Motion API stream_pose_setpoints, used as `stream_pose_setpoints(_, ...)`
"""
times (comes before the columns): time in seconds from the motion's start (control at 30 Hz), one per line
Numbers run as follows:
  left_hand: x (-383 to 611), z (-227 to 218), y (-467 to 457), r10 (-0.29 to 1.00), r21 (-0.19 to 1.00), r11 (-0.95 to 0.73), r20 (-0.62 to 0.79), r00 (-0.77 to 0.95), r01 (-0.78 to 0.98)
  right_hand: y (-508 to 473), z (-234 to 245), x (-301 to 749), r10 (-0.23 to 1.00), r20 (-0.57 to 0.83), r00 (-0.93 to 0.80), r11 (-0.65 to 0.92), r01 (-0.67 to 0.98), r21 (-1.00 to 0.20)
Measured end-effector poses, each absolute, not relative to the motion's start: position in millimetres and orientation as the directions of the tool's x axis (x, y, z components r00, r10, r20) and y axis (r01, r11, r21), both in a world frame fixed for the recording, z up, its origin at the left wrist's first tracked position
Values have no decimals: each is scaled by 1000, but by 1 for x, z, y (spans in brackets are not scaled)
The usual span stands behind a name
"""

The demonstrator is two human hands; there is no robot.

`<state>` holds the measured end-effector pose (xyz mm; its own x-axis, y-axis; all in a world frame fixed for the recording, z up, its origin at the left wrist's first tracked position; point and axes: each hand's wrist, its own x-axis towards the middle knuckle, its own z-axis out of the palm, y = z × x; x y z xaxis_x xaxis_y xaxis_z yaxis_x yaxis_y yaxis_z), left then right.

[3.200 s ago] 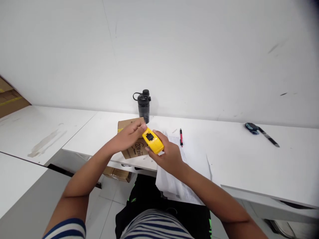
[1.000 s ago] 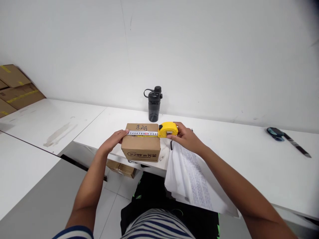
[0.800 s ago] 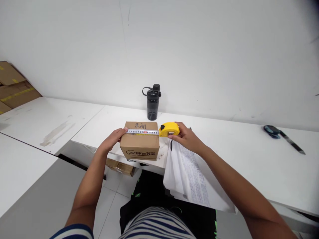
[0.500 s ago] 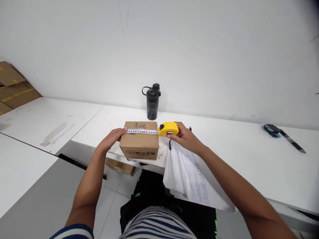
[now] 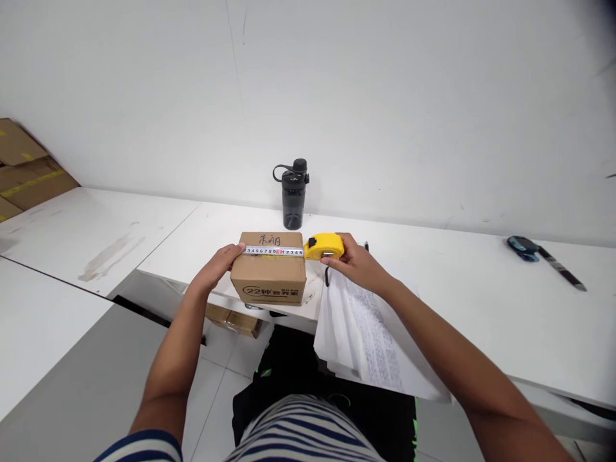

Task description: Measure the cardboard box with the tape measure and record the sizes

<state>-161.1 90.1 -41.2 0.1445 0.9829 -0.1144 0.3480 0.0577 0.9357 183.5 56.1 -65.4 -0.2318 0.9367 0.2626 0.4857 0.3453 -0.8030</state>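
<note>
A small cardboard box [image 5: 269, 282] with handwriting on top sits at the near edge of the white table [image 5: 481, 301]. A white measuring tape blade [image 5: 274, 251] is stretched across the box's top from left to right. My left hand [image 5: 217, 264] pinches the blade's end at the box's left edge. My right hand [image 5: 351, 260] grips the yellow tape measure case [image 5: 325, 246] just past the box's right edge.
A black water bottle [image 5: 293, 196] stands behind the box by the wall. Printed paper sheets [image 5: 370, 327] hang over the table edge under my right forearm. A dark strapped device [image 5: 539, 251] lies far right. Cardboard boxes [image 5: 24, 170] are stacked at far left.
3.2 s ago both hands held the closed tape measure over the box. The blade is now drawn out across the box top; over the last second the hands barely shift.
</note>
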Motion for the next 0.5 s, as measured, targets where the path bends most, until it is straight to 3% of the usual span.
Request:
stream_pose_setpoints(0.23, -153, -55, 91, 996, 972, -1, -20, 87, 237, 60, -69, 182, 937, 273, -218, 345, 462, -817)
stream_pose_setpoints(0.5, -151, -58, 92, 997, 977, -2, -16, 81, 212, 64, -72, 183, 934, 282, -218, 352, 436, -829)
